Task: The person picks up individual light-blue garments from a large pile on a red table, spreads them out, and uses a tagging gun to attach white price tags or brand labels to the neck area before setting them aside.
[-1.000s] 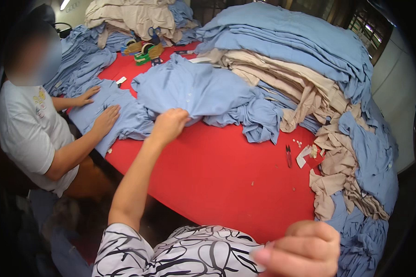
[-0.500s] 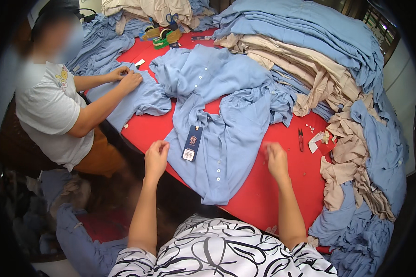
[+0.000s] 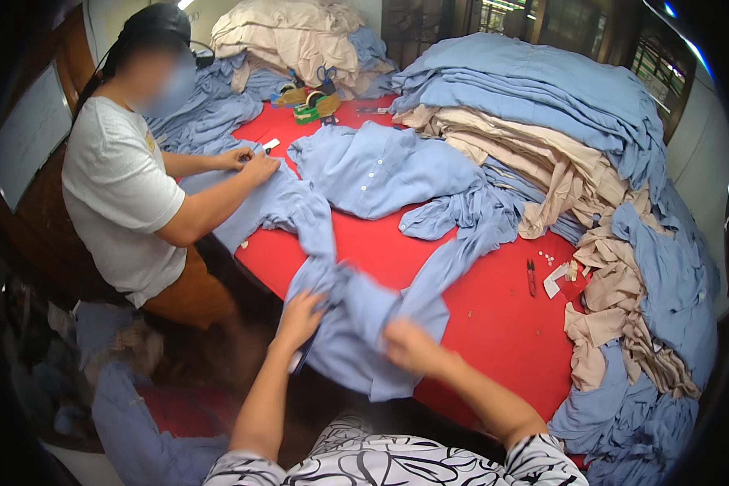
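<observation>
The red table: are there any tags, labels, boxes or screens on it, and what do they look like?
Small white tag: far left of the red table, by the other person's hands; a flat rectangle.
White paper scraps: right side, beside the small snips; pale, irregular.
Tape rolls: far end; round, green and brown.
No boxes or screens in view.

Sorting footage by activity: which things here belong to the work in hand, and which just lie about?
In hand:
light blue shirt
left hand
right hand

Lying about:
stacked blue and beige garments
small red snips
tape rolls
blue-handled scissors
co-worker's own blue garment
</observation>
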The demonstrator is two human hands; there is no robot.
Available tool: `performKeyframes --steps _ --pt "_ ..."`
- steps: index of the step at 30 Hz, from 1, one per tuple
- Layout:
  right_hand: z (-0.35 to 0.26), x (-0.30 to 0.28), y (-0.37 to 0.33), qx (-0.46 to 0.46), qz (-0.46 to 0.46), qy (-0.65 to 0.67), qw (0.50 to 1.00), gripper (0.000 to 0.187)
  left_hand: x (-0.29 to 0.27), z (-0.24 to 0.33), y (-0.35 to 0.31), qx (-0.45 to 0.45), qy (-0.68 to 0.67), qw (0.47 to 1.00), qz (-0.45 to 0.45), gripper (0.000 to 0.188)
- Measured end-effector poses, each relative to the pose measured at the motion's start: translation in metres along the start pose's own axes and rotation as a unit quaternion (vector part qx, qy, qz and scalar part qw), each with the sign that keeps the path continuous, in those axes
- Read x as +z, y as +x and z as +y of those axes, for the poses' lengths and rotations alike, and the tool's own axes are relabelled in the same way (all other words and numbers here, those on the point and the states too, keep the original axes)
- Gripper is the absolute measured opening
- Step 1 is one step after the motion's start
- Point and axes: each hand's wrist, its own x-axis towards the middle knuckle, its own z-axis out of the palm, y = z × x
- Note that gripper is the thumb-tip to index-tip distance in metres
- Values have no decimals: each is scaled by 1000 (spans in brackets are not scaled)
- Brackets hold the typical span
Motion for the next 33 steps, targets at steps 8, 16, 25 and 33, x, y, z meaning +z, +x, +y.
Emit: performKeyframes --steps 8,16,25,33 --pt "-169 -104 -76 114 35 -159 980 20 -209 68 -135 -130 -5 987 -93 23" --pt "-227 -46 -54 325 250 85 908 12 -220 36 -95 -8 -340 940 35 27" --pt "-289 -14 -188 190 526 157 814 22 -152 -144 -180 -159 -349 708 -594 32" --pt "-178 -157 -141 428 329 -101 835 16 -173 12 84 75 -213 967 -119 21"
